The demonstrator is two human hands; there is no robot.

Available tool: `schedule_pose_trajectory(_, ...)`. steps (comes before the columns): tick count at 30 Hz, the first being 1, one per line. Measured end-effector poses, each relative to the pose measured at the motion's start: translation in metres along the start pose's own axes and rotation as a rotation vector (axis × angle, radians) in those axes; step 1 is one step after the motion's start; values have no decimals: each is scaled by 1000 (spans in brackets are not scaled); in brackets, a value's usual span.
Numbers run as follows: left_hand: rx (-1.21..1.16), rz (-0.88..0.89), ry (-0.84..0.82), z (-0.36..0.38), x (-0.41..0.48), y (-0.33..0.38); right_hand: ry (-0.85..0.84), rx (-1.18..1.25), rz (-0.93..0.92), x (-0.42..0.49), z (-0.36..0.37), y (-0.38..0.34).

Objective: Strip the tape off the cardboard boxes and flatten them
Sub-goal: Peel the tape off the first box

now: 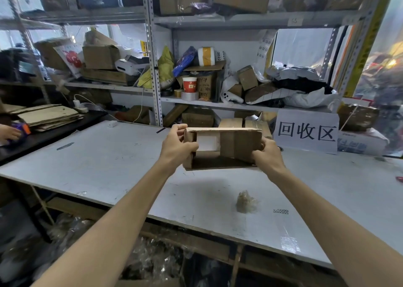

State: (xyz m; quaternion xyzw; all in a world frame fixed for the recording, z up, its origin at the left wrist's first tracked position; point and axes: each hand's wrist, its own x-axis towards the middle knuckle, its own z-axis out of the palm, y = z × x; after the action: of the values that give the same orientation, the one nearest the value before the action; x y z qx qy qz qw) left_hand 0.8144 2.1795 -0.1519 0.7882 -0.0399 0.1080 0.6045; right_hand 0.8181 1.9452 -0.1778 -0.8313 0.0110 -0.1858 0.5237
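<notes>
Cardboard box (222,148) gripped between left hand (177,149), right hand (267,156)

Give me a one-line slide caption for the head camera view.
Both hands, left and right, hold an open cardboard box above the white table.

A big grey worktop (104,166) fills the middle. A crumpled ball of clear tape (246,201) lies near its front edge. At the back edge stands a white sign (306,132) with 3 black characters, leaning on a box. A small white block (112,124) sits near the back left corner.
</notes>
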Motion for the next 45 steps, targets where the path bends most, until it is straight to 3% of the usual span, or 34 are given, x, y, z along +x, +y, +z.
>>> schedule_pose_trajectory(4,-59,-27,-83,-1,-4,2,-48,89,10,-3,-2,2)
schedule_pose_trajectory(8,-299,-69,-167,-6,-8,1,-121,423,154,-5,-7,-4)
schedule_pose_trajectory(10,-453,-86,-89,-8,-6,-2,-84,495,175,-4,-10,-6)
schedule_pose_trajectory(13,-463,-88,-43,-8,0,-12,-29,348,66,-4,-13,-2)
schedule_pose_trajectory(17,-552,-128,95,-13,7,-14,-96,362,-29,-8,-17,2)
schedule_pose_trajectory(21,-374,-151,90,-13,14,-15,-101,434,-35,-13,-13,-10)
schedule_pose_trajectory(26,-344,-94,-136,-16,7,-21,-47,485,125,-3,-11,-11)
schedule_pose_trajectory(28,-323,-48,-239,-20,4,-25,-101,479,174,2,-17,-11)
schedule_pose_trajectory(31,-251,-38,-314,-21,2,-28,-196,305,264,8,-19,-13)
schedule_pose_trajectory(33,-166,-21,-341,-15,0,-26,-157,69,277,7,-12,-16)
schedule_pose_trajectory(38,-116,2,-198,10,1,-21,150,-207,178,-3,7,-17)
schedule_pose_trajectory(42,-102,-41,49,20,8,-22,99,-136,142,-5,7,-18)
schedule_pose_trajectory(45,-59,-18,36,17,12,-22,59,53,99,-5,2,-16)
